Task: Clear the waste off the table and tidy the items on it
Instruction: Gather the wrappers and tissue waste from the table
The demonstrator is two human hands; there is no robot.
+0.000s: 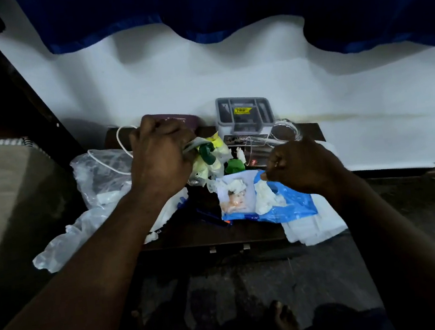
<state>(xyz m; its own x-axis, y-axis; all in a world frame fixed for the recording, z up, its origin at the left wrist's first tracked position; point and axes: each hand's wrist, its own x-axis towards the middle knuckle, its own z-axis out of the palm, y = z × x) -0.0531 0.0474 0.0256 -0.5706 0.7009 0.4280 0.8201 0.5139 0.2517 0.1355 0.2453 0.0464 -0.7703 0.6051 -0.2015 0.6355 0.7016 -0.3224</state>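
Landmark: grey tray point(244, 112), standing against the wall at the back of the counter point(206, 237), yellow sticker on it.

- Left hand point(161, 160): front-left of the tray, fingers curled tight round a wrapper wad point(204, 158), a crumple of yellow, green and white. The wad is lifted just in front of the tray's left corner.
- Right hand point(301, 165): front-right of the tray, fingers curled, pinching the top edge of the blue bag point(292, 202).
- The blue bag lies in front of the tray, mouth toward it, with tissue wads point(264, 197) inside.
- White bag point(314, 224): under the blue bag, hanging over the counter edge farthest from the tray.
- Green scrap point(234, 165): between the tray and the blue bag.
- Glass point(286, 129): on its side, just right of the tray's front corner.
- Maroon pouch point(178, 120): left of the tray, at the wall, partly behind the left hand.
- White cable point(124, 149): looped further left of the tray.
- Clear bag point(97, 177): far left of the tray, spilling off the counter's side.
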